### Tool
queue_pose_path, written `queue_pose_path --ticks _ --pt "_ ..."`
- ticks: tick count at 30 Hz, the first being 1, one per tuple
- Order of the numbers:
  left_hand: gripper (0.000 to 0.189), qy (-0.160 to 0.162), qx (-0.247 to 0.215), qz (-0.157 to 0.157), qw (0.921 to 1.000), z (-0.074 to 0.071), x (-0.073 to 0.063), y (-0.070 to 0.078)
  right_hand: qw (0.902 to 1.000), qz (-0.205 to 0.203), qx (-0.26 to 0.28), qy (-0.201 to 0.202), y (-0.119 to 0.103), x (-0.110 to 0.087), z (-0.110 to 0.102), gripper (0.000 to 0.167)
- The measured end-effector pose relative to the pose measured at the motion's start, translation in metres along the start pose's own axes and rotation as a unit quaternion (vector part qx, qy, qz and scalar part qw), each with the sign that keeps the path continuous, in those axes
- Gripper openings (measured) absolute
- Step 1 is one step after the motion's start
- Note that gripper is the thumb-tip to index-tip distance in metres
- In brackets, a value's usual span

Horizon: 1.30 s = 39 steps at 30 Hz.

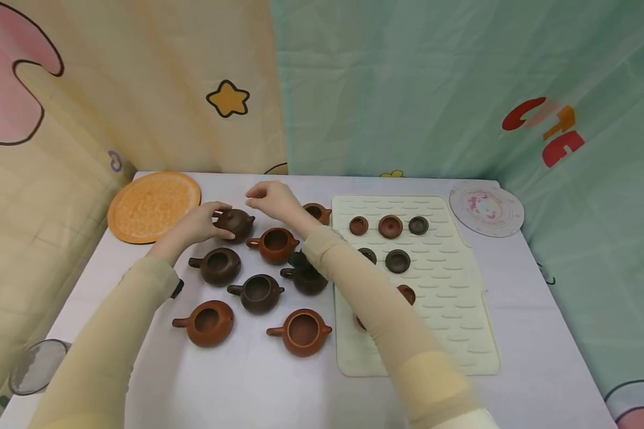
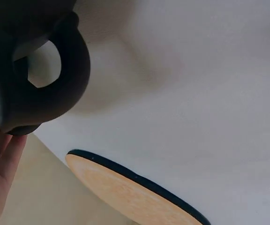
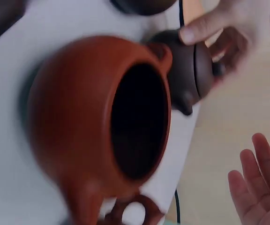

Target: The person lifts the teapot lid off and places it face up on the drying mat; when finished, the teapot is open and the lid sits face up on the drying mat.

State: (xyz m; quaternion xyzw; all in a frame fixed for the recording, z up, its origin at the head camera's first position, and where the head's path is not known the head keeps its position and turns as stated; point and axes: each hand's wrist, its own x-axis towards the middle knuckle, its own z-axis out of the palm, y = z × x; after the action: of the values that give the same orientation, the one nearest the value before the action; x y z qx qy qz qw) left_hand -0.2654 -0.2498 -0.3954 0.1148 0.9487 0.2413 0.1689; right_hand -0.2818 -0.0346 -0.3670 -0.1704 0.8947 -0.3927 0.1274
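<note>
My left hand [image 1: 200, 225] holds a dark brown teapot [image 1: 237, 226] at the back left; its lid sits on top. In the right wrist view the thumb presses the body of this teapot [image 3: 179, 65], with the other fingers bent near the lid. The left wrist view shows a dark looped handle [image 2: 76, 75] up close, beside the fingers [image 2: 6, 159]. Just right of that teapot, my right hand [image 1: 276, 201] hovers with nothing in it, fingers relaxed. Below it stands a lidless reddish teapot [image 1: 275, 245], large in the right wrist view.
Several lidless brown and reddish teapots [image 1: 207, 323] stand on the white table. Several small lids [image 1: 390, 226] lie on a cream mat [image 1: 451, 333] to the right, partly behind my right arm. An orange round mat [image 1: 152, 205] lies back left, a pale round disc [image 1: 485, 208] back right.
</note>
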Motion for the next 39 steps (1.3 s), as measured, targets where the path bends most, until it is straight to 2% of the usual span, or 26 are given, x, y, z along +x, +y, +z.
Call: queue_pose_path --ticks 5,13,15,20,22,27,33,36,39 --pt "0.072 0.009 -0.017 0.003 0.9998 0.003 -0.001 -0.004 0.9983 -0.031 -0.048 -0.010 -0.017 0.008 0.028 0.025" --pt "0.071 0.009 -0.020 -0.001 0.9998 0.006 -0.004 0.000 0.9927 -0.003 -0.119 -0.019 -0.025 0.010 0.052 0.028" --pt "0.071 0.006 -0.026 -0.002 0.9996 0.008 -0.003 0.001 0.9893 0.000 -0.145 -0.012 -0.026 0.009 0.055 0.027" --pt "0.069 0.009 -0.035 -0.002 0.9993 0.010 0.000 0.001 0.9733 -0.011 -0.229 0.009 -0.028 0.011 0.063 0.024" --pt "0.068 0.010 -0.037 -0.002 0.9993 0.011 0.000 0.001 0.9703 -0.007 -0.241 0.013 -0.028 0.011 0.066 0.024" --pt "0.068 0.009 -0.038 -0.010 0.9992 0.012 -0.001 -0.001 0.9705 0.005 -0.239 0.029 -0.028 0.012 0.070 0.020" --pt "0.065 0.010 -0.032 -0.016 0.9993 0.009 0.002 -0.002 0.9714 -0.014 -0.232 0.050 -0.030 0.011 0.064 0.009" --pt "0.058 0.009 -0.025 -0.018 0.9995 0.008 0.003 -0.002 0.9791 -0.010 -0.195 0.057 -0.029 0.010 0.054 0.011" --pt "0.058 0.012 -0.009 -0.007 0.9999 0.006 0.004 -0.002 0.9910 0.001 -0.115 0.070 -0.024 0.009 0.036 0.015"
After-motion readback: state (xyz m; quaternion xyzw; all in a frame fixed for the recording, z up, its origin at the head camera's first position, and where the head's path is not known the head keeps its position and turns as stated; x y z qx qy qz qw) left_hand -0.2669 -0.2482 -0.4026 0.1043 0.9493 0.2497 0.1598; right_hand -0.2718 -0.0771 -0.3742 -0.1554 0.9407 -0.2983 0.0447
